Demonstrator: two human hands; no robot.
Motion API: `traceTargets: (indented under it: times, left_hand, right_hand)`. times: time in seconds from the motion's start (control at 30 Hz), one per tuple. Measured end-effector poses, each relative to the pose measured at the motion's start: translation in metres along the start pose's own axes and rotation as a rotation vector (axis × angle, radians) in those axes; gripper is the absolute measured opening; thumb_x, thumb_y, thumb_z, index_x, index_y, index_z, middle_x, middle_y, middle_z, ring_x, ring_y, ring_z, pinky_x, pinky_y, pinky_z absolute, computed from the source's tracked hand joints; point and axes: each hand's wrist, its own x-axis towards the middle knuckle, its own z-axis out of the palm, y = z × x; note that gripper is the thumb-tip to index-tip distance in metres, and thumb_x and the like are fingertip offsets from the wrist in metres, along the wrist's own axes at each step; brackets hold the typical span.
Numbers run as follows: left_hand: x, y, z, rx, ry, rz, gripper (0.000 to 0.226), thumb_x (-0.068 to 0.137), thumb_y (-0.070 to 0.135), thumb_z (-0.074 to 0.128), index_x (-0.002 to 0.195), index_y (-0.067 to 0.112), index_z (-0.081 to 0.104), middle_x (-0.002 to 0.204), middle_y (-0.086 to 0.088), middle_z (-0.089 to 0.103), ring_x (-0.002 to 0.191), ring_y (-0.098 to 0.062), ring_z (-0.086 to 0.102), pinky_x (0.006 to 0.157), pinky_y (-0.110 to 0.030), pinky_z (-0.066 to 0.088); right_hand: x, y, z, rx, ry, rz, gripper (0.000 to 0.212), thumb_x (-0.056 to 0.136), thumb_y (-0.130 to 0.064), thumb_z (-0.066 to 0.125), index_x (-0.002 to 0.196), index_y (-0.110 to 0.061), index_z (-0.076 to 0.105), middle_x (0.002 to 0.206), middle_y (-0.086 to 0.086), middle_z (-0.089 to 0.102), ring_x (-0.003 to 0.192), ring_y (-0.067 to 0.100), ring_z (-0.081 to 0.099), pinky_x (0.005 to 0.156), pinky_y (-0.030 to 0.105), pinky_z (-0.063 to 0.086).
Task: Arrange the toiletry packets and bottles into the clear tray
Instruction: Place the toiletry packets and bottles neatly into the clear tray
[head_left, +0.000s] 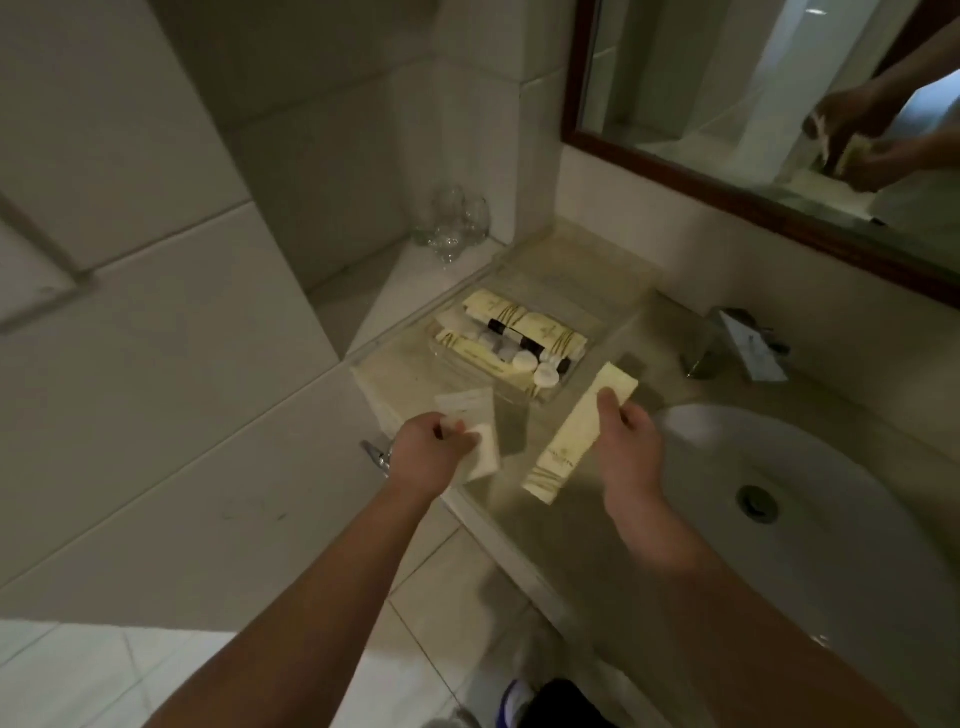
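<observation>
The clear tray (571, 387) sits on the vanity counter left of the basin. Inside it lie cream packets (550, 328) and small bottles with white caps (524, 359), some with dark bodies. My right hand (626, 441) grips a long cream packet (576, 436) above the counter, just in front of the tray. My left hand (431, 449) holds small white packets (480, 441) near the counter's left front corner, also in front of the tray.
A white basin (810, 519) with a drain lies to the right, a chrome tap (737, 345) behind it. Clear glasses (454, 223) stand on the ledge behind the tray. A wood-framed mirror (753, 104) hangs above. Tiled wall runs along the left.
</observation>
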Motion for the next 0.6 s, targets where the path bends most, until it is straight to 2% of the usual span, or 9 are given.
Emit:
traceTargets:
  times: [0.1,0.17,0.23,0.27,0.33,0.47,0.53,0.6]
  left_hand:
    - [0.039,0.009,0.000,0.003,-0.012,0.000,0.012,0.079,0.020,0.073,0.080,0.009,0.067,0.077,-0.002,0.064,0.070,-0.016,0.059,0.062,-0.026,0.046]
    - [0.064,0.015,0.001,-0.013,-0.008,-0.022,0.012,0.079,0.020,0.073,0.082,0.008,0.069,0.073,0.001,0.063,0.066,-0.012,0.058,0.056,-0.022,0.041]
    - [0.089,0.019,-0.001,-0.044,-0.009,-0.060,0.009,0.078,0.017,0.074,0.084,0.011,0.070,0.074,0.002,0.066,0.068,-0.011,0.060,0.058,-0.021,0.042]
    - [0.102,0.021,-0.003,-0.080,-0.013,-0.081,0.010,0.077,0.016,0.074,0.085,0.012,0.071,0.077,0.000,0.068,0.070,-0.013,0.062,0.061,-0.023,0.045]
    - [0.124,0.028,-0.008,-0.159,-0.057,-0.143,0.011,0.076,0.016,0.075,0.086,0.013,0.071,0.082,-0.005,0.070,0.074,-0.018,0.064,0.066,-0.028,0.049]
    - [0.167,0.040,-0.010,-0.293,-0.240,-0.305,0.012,0.084,0.012,0.067,0.095,0.008,0.069,0.088,-0.010,0.071,0.079,-0.021,0.067,0.068,-0.033,0.054]
    - [0.192,0.044,-0.010,-0.347,-0.318,-0.353,0.020,0.086,0.010,0.065,0.105,0.005,0.066,0.106,-0.017,0.070,0.094,-0.029,0.067,0.081,-0.044,0.056]
    - [0.215,0.049,-0.014,-0.378,-0.395,-0.392,0.030,0.088,0.011,0.062,0.118,0.004,0.061,0.118,-0.018,0.065,0.108,-0.033,0.063,0.093,-0.052,0.051]
  right_hand:
    - [0.036,-0.007,0.028,-0.123,-0.126,-0.021,0.032,0.099,-0.036,0.050,0.088,-0.011,0.068,0.083,0.015,0.066,0.075,0.023,0.060,0.070,0.036,0.048]
    - [0.061,-0.014,0.048,-0.293,-0.252,0.008,0.028,0.100,-0.026,0.045,0.106,-0.009,0.066,0.099,0.010,0.066,0.086,0.019,0.058,0.080,0.033,0.045]
    - [0.082,-0.018,0.067,-0.410,-0.367,0.031,0.030,0.099,-0.018,0.043,0.122,-0.015,0.063,0.117,0.002,0.061,0.101,0.017,0.056,0.089,0.032,0.045]
    - [0.090,-0.019,0.076,-0.468,-0.422,0.005,0.032,0.098,-0.015,0.044,0.125,-0.017,0.062,0.119,-0.002,0.059,0.104,0.015,0.056,0.091,0.031,0.044]
    - [0.101,-0.021,0.093,-0.576,-0.468,-0.072,0.030,0.096,-0.016,0.049,0.121,-0.018,0.065,0.115,-0.004,0.062,0.105,0.015,0.059,0.091,0.032,0.048]
    - [0.113,-0.022,0.126,-0.678,-0.464,-0.116,0.012,0.090,-0.023,0.058,0.098,-0.021,0.065,0.094,-0.003,0.067,0.088,0.017,0.062,0.068,0.028,0.043]
    - [0.121,-0.025,0.141,-0.716,-0.435,-0.094,0.010,0.088,-0.024,0.056,0.095,-0.024,0.063,0.094,-0.008,0.064,0.087,0.015,0.059,0.068,0.028,0.043]
    - [0.128,-0.028,0.151,-0.727,-0.403,-0.064,0.011,0.089,-0.023,0.053,0.094,-0.026,0.062,0.096,-0.014,0.061,0.086,0.011,0.058,0.072,0.029,0.045]
